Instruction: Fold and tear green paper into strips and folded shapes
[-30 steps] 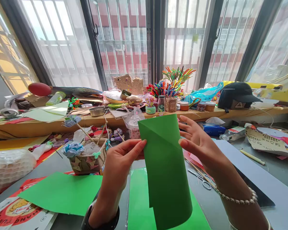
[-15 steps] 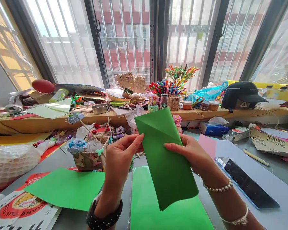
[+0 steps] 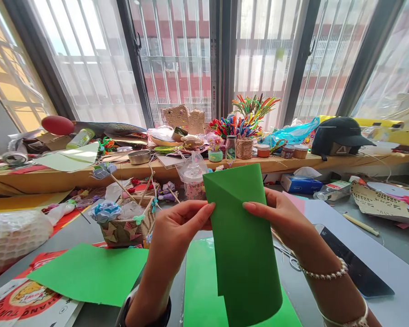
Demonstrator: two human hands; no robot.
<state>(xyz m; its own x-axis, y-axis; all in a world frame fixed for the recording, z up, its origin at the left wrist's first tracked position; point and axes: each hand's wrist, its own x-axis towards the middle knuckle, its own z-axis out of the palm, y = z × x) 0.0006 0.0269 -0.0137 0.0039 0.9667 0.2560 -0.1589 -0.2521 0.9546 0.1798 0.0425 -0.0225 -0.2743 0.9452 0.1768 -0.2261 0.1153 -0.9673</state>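
Folded green paper [image 3: 243, 254], left hand [image 3: 177, 227] pinching left edge, right hand [image 3: 286, 222] gripping right side, fingers [image 3: 200, 217] of both closed on it.

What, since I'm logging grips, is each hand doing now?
Left hand: closed, pinching the bent green sheet at its left edge.
Right hand: closed, holding its right side, thumb in front.

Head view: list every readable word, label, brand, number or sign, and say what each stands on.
"HANG TUN", likely only part: red-and-white printed sheet, lower left.
"WOW!": same sheet.
Triangle sign, no words legible: black cap.
Too small or blurred to read: blue tissue box, clear bottle, glass jar, patterned paper, window frame.
Green paper in hand: no text visible.
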